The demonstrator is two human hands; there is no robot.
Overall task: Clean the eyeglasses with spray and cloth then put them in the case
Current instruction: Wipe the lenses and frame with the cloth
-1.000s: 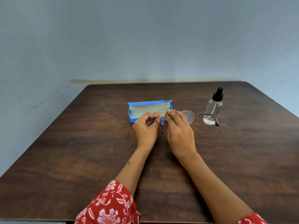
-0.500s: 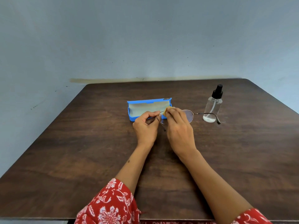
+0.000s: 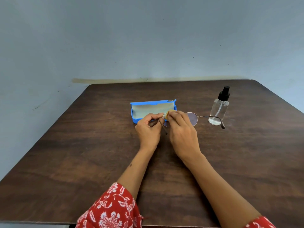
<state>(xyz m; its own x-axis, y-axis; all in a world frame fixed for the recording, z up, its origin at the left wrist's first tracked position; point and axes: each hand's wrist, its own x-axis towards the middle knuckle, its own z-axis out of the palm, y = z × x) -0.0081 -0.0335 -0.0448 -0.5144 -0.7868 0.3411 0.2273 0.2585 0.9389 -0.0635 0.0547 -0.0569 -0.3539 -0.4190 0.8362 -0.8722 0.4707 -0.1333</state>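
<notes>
eyeglasses (image 3: 192,118) held just above dark wood surface (image 3: 82,153), in front of open blue case (image 3: 143,111). left hand (image 3: 148,130) fingers curled, pinching left temple arm near hinge. right hand (image 3: 182,129) fingers curled round yellow cloth (image 3: 169,113), pressed on left lens. right lens uncovered, right temple arm reaching across base of spray bottle (image 3: 219,107), upright at right. case lid up, pale lining visible.

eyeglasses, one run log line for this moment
left hand holds eyeglasses | right hand rubs cloth on lens | case open
</notes>
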